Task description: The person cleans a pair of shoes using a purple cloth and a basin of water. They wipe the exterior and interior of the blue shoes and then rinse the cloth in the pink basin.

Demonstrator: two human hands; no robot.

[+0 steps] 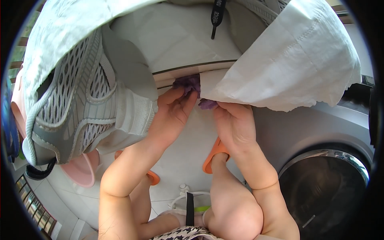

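My left hand (177,105) pinches a crumpled purple cloth (189,82) between thumb and fingers. My right hand (234,123) is beside it, its fingers partly hidden under a hanging white sheet, thin like tissue paper (285,66). Another purple piece (207,104) shows at those fingertips; whether both pieces are one cloth I cannot tell. Close to the camera on the left, a grey and white mesh sneaker (90,90) hangs with its laces, and white sheeting (75,18) drapes over it. A black strap or cord end (218,15) bearing letters dangles at the top.
A grey front-loading washing machine (324,186) stands at the right. Orange slippers (217,156) are on my feet, over a pale tiled floor (177,168). Behind the sneaker is a pink basin (82,171). A barred window (36,204) lies lower left. Part of another mesh shoe (264,10) shows at the top.
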